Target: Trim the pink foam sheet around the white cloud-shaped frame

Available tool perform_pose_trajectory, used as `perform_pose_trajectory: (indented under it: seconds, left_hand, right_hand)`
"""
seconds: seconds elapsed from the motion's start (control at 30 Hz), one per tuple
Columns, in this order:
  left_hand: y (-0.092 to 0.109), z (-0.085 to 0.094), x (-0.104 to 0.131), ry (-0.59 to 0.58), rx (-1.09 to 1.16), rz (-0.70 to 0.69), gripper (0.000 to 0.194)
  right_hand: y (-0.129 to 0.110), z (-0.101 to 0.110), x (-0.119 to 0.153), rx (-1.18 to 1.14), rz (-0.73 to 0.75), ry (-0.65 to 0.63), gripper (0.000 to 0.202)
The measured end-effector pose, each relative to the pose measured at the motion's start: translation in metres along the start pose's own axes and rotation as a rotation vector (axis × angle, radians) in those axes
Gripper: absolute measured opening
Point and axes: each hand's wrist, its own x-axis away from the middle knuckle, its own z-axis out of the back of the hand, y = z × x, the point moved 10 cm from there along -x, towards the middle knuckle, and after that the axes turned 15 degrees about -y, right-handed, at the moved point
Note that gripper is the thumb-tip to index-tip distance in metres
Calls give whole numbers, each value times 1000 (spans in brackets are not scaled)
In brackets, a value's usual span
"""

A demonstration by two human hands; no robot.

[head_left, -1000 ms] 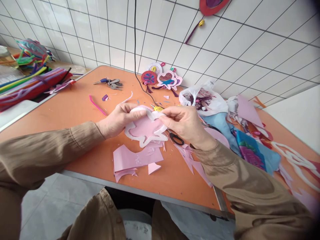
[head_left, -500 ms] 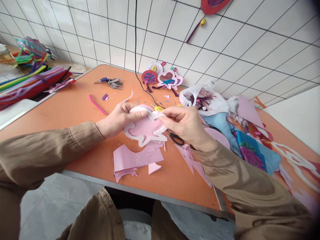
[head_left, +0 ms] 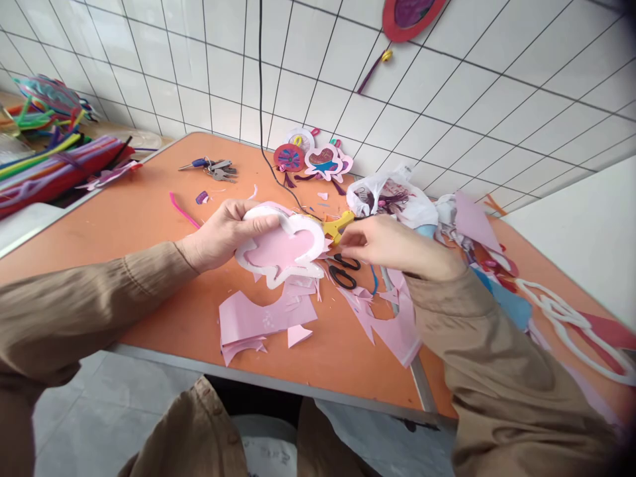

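My left hand (head_left: 231,232) grips the left edge of a pink cutout (head_left: 278,250) shaped like a cloud or flower, thumb on top. A thick, fuzzy white border (head_left: 311,233) runs along its outline. Right of it, my right hand (head_left: 370,242) is closed, fingers bent together, by the lower end of a yellow glue gun (head_left: 339,225); whether the fingertips hold anything is hidden. Scissors with black handles (head_left: 342,277) lie just below that hand. The cutout hides part of the glue gun.
Pink scraps (head_left: 265,317) litter the orange table (head_left: 169,291). Keys (head_left: 221,169) and finished charms (head_left: 322,161) lie at the back. A white plastic bag (head_left: 417,205) stands back right, white cord (head_left: 561,318) far right. A black cable (head_left: 261,79) hangs down the tiled wall.
My right hand has let go of the cutout's border and moved right, beside the glue gun. The left hand still holds the cutout. More of the glue gun and scissors shows.
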Motion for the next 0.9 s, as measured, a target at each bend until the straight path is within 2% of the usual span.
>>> perform_pose_trajectory:
  seconds: [0.13, 0.3, 0.4, 0.53, 0.67, 0.73, 0.8, 0.9]
  left_hand:
    - [-1, -4, 0, -18, 66, 2, 49]
    - [-1, -6, -1, -3, 147, 8, 49]
    - [2, -3, 0, 31, 166, -3, 47]
    - [3, -7, 1, -1, 173, 1, 47]
    - [2, -11, 2, -17, 147, 6, 45]
    - [3, -12, 2, -23, 113, 7, 45]
    - [4, -12, 1, -32, 90, 8, 45]
    - [7, -9, 1, -15, 113, 5, 44]
  right_hand:
    - [-2, -30, 5, 174, -43, -177, 35]
    - [-9, -49, 7, 344, -79, -324, 18]
    - [-12, -47, 8, 301, -38, -359, 23]
    - [7, -36, 7, 37, -19, -337, 36]
    - [22, -41, 2, -487, 185, -402, 44]
    - [26, -48, -1, -665, 252, -467, 48]
    - [25, -53, -3, -782, 296, -501, 51]
    - [18, -51, -6, -869, 327, -449, 53]
